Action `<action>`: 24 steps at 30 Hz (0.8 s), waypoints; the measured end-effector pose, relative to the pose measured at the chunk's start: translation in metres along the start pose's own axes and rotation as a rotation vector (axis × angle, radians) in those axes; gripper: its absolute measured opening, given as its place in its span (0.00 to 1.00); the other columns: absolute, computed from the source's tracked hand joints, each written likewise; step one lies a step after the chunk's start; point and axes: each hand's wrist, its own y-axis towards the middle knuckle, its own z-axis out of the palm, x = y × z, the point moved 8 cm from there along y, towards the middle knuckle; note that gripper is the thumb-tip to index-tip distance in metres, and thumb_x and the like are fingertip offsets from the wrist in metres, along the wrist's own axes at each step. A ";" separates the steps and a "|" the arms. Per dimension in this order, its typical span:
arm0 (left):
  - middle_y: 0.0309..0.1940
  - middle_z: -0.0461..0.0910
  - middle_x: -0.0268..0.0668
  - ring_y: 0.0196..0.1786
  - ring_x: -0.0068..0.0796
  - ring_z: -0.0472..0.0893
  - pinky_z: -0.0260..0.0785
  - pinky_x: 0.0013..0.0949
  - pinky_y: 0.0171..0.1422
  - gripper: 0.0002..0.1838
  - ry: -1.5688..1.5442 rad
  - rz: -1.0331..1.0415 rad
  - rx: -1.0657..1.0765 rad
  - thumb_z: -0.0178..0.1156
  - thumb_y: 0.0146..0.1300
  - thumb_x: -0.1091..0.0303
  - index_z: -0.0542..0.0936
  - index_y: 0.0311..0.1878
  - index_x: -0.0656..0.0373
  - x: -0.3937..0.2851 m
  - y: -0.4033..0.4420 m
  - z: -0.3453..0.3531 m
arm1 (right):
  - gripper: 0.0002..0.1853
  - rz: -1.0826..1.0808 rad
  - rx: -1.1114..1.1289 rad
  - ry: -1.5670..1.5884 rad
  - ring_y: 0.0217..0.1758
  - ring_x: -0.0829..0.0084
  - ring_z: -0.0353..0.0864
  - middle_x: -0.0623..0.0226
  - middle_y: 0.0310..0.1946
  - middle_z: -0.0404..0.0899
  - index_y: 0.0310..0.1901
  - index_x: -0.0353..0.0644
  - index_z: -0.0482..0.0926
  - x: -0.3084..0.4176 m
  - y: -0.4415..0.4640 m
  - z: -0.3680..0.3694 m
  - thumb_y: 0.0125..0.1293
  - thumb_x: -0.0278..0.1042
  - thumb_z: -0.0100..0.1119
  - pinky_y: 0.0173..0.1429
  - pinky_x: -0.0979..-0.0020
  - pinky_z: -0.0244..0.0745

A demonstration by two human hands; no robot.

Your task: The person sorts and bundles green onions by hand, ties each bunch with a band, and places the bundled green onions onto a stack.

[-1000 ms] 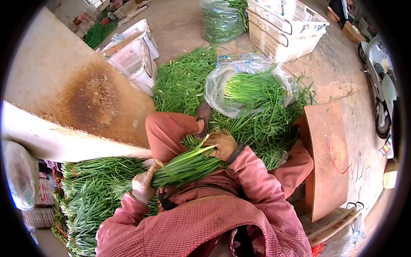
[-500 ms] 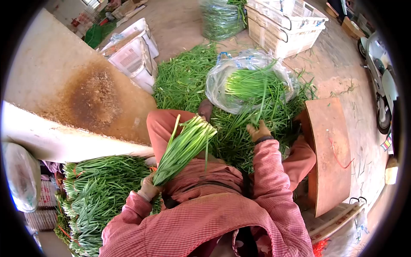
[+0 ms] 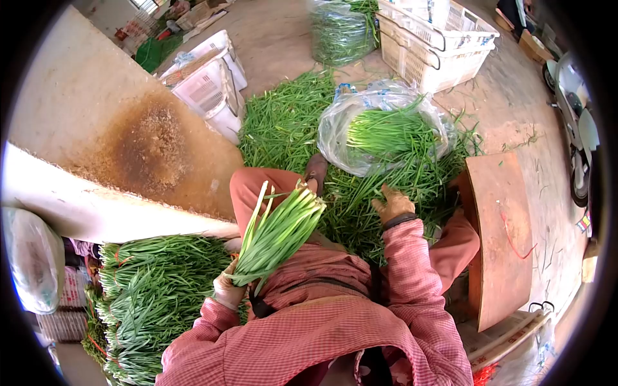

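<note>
My left hand (image 3: 229,287) is closed round the leafy end of a bunch of green stalks (image 3: 277,235), whose pale ends point up and to the right over my lap. My right hand (image 3: 393,204), in a brownish glove, is held over the loose greens (image 3: 351,206) with its fingers apart and nothing visible in it. Beyond it, an open clear plastic bag (image 3: 335,138) holds more stalks (image 3: 389,132). Stacked bundles of greens (image 3: 161,299) lie at my left side.
White crates (image 3: 434,48) stand at the back beside a full bag of greens (image 3: 341,35). More white crates (image 3: 212,90) are at the left, behind a stained slab (image 3: 116,128). A brown board (image 3: 502,238) stands at my right; a scooter (image 3: 576,122) is farther right.
My right hand has left the bunch and moved right, over the loose greens, and its fingers have spread. The bunch in my left hand has been raised to a more upright tilt.
</note>
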 end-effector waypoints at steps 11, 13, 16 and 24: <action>0.23 0.75 0.35 0.24 0.35 0.75 0.67 0.34 0.27 0.25 0.749 0.418 -0.062 0.61 0.41 0.70 0.73 0.49 0.51 -0.069 0.013 -0.007 | 0.22 -0.881 0.063 0.354 0.61 0.62 0.57 0.61 0.56 0.64 0.47 0.44 0.74 0.156 -0.032 0.027 0.53 0.49 0.56 0.62 0.59 0.51; 0.19 0.75 0.35 0.22 0.35 0.75 0.67 0.34 0.27 0.19 0.859 0.487 -0.045 0.60 0.42 0.68 0.76 0.43 0.55 -0.077 0.017 -0.006 | 0.11 -0.898 0.330 0.800 0.44 0.71 0.73 0.62 0.44 0.75 0.43 0.37 0.74 0.154 -0.031 0.030 0.60 0.32 0.52 0.51 0.68 0.66; 0.19 0.74 0.33 0.21 0.34 0.75 0.66 0.34 0.26 0.19 0.891 0.518 -0.010 0.58 0.42 0.69 0.76 0.44 0.53 -0.080 0.026 -0.004 | 0.13 -0.817 0.393 1.102 0.40 0.71 0.75 0.60 0.36 0.77 0.42 0.34 0.74 0.143 -0.031 0.036 0.64 0.35 0.46 0.49 0.71 0.67; 0.21 0.75 0.33 0.23 0.33 0.75 0.66 0.34 0.27 0.21 0.924 0.619 0.030 0.57 0.43 0.70 0.74 0.46 0.53 -0.078 0.027 -0.002 | 0.16 -0.502 0.248 1.509 0.33 0.72 0.78 0.56 0.32 0.78 0.45 0.35 0.73 0.097 -0.006 0.007 0.61 0.38 0.51 0.38 0.77 0.74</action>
